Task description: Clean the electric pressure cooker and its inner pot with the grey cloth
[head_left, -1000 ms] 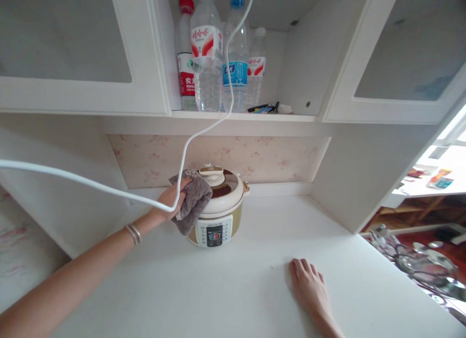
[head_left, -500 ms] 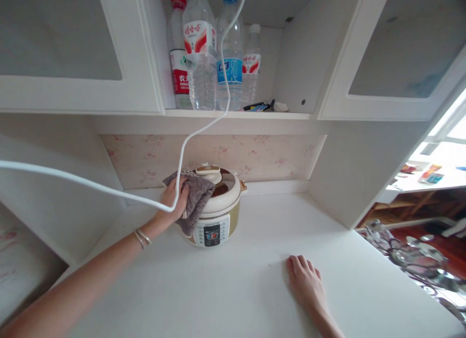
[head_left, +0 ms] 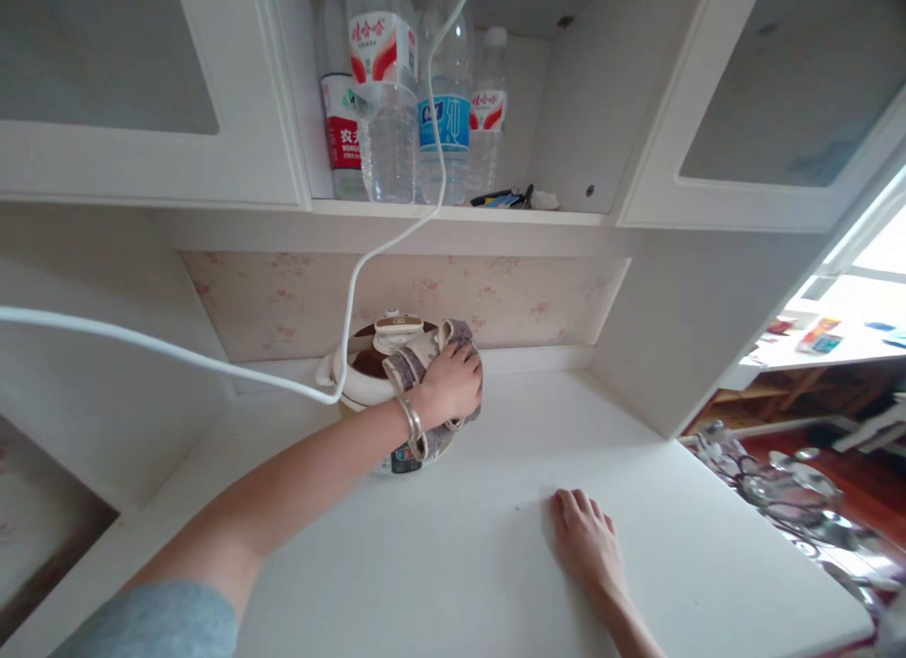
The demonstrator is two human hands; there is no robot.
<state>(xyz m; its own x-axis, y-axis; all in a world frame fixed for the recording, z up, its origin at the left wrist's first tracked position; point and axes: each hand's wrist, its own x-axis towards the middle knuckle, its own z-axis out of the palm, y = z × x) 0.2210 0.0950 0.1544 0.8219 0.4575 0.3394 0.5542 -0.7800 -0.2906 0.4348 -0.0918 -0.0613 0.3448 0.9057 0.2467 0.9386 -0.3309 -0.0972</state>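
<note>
A round cream cooker (head_left: 360,386) with a brown-topped lid stands at the back of the white counter (head_left: 425,564). My left hand (head_left: 453,384) holds a grey-brown cloth (head_left: 411,363) against the cooker's right side, fingers wrapped over it. My forearm and the cloth hide much of the cooker's front; part of its dark display (head_left: 405,460) shows below. My right hand (head_left: 586,540) rests on the counter to the right and nearer, fingers lying on the surface, holding nothing.
Overhead, an open cabinet shelf (head_left: 460,212) holds several plastic bottles (head_left: 389,120) and small items. A white cable (head_left: 354,290) hangs across the view in front of the cooker. Glassware (head_left: 793,493) stands low at the right.
My left hand and the cloth have moved from the cooker's left side across to its right side. My right hand stays on the counter. The view has shifted slightly.
</note>
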